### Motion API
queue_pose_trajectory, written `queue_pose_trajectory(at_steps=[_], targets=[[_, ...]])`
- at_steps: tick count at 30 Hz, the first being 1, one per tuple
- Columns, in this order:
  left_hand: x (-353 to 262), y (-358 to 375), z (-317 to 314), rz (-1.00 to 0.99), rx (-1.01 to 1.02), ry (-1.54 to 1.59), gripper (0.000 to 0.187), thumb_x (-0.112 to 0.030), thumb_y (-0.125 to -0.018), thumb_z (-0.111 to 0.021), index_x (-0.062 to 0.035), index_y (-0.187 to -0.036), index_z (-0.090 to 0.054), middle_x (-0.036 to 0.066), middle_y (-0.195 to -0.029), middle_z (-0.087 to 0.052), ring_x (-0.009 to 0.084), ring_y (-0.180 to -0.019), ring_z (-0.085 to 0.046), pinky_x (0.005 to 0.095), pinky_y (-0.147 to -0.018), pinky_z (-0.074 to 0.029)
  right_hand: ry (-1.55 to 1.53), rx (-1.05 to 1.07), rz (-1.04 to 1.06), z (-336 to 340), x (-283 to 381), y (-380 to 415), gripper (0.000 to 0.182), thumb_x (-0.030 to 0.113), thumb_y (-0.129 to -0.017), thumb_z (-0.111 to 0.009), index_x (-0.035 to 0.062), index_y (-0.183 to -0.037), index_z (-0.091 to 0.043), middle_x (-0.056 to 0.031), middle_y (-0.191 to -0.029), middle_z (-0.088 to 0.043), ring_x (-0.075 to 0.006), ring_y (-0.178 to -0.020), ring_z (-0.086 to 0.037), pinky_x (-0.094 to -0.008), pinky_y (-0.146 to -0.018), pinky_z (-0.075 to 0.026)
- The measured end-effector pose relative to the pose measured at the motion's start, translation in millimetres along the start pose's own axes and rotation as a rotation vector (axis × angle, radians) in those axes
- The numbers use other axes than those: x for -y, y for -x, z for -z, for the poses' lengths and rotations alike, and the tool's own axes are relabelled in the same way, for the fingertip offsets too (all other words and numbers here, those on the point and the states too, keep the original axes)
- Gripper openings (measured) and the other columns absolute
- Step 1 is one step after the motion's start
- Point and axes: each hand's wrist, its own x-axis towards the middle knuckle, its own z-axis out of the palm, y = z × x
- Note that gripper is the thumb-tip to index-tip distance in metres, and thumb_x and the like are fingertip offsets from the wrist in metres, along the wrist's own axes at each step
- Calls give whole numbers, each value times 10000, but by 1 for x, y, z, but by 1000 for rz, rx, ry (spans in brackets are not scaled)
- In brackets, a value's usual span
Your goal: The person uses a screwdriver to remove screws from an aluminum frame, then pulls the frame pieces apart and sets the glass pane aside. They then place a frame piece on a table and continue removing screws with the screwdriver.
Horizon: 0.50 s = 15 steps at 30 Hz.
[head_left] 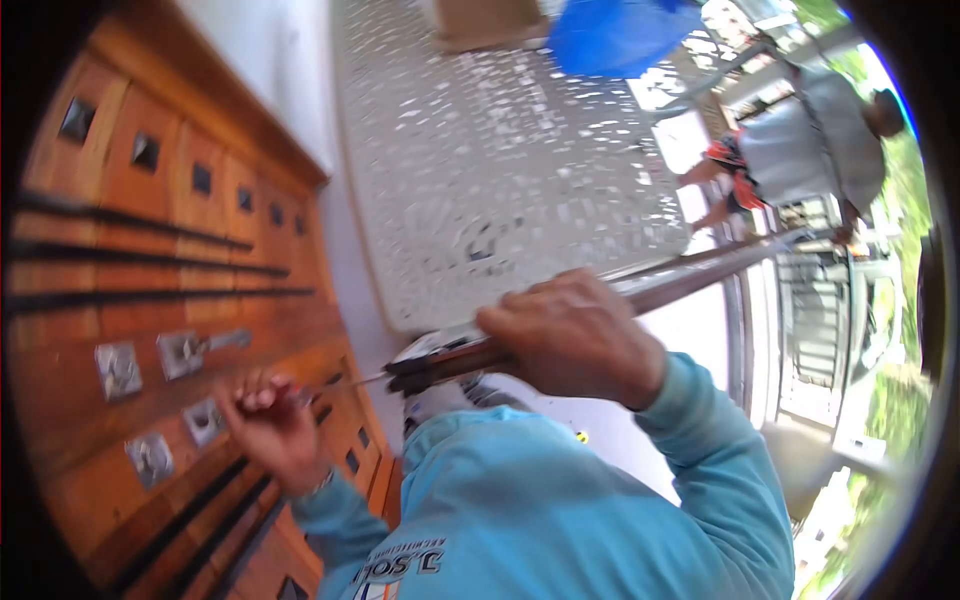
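My right hand (575,335) is closed around a long metal bar (690,275), whose dark near end (415,375) points at the wooden door. At the left, my left hand (275,425) is raised in front of the door, fingers curled and partly blurred. From its fingertips a thin-shafted tool (365,380) reaches toward the dark end of the bar. The bar's far end runs up right to another person (815,140), whose hand (847,235) is at that end.
The orange-brown wooden door (130,240) carries black bars (160,295), square studs and metal handle plates (180,355). Speckled flooring (480,180) spreads ahead, with a blue object (620,35) and a brown box (490,20) at the top. A railing (810,320) stands at the right.
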Motion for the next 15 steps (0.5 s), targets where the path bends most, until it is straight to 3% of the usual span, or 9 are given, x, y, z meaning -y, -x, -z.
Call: queue_pose_trajectory(at_steps=[1,2,5,8,9,12,15], targets=[[6,4,-22,-84,-212,-60,346,-302,-987,-485,-112,-703,-437,-4,-612,-403,135,-585,-437,333,-706,-459,-13,-38,17,-3,-3,3,239,281,-776,-673,96,-782,-522,-61,-632,-545,-270,-585,-601,-399,-524,-450],[10,10,-37,-177,-425,-132,345,-315,-980,-500,-104,-714,-442,-1,-611,-396,144,-591,-436,341,-715,-468,-7,-52,17,-4,-3,5,236,279,-779,-671,94,-784,-525,-62,-623,-542,-271,-578,-599,-398,-517,-448],[12,7,-37,-167,-323,-55,355,-317,-980,-502,-110,-702,-422,0,-601,-354,136,-569,-393,330,-675,-447,-27,-94,62,-6,-7,5,225,276,-788,-663,87,-795,-541,-72,-585,-540,-276,-552,-595,-395,-490,-442],[3,-7,-8,-34,10,18,382,-327,-975,-509,-116,-682,-384,-3,-595,-328,124,-546,-348,312,-597,-411,-99,-143,30,-6,-5,6,169,182,-687,-690,64,-757,-591,-89,-601,-594,-279,-633,-646,-403,-557,-487],[4,-9,-13,-91,-78,-38,398,-298,-981,-500,-126,-659,-344,-8,-588,-307,110,-525,-308,291,-530,-363,-88,-128,21,-5,-4,6,180,179,-669,-702,62,-763,-602,-91,-610,-603,-277,-646,-652,-398,-558,-489],[6,-10,-14,-104,-60,-21,398,-249,-992,-469,-129,-638,-330,-13,-578,-302,101,-499,-285,270,-503,-347,-69,-129,27,-6,-5,6,167,170,-678,-700,61,-763,-606,-91,-617,-611,-276,-646,-654,-395,-556,-490],[5,-12,-5,-36,135,53,400,-208,-994,-448,-136,-620,-322,-20,-572,-300,98,-480,-271,268,-500,-343,-88,-123,47,-3,-5,5,151,163,-694,-689,60,-767,-607,-88,-611,-605,-272,-631,-651,-391,-552,-491]])
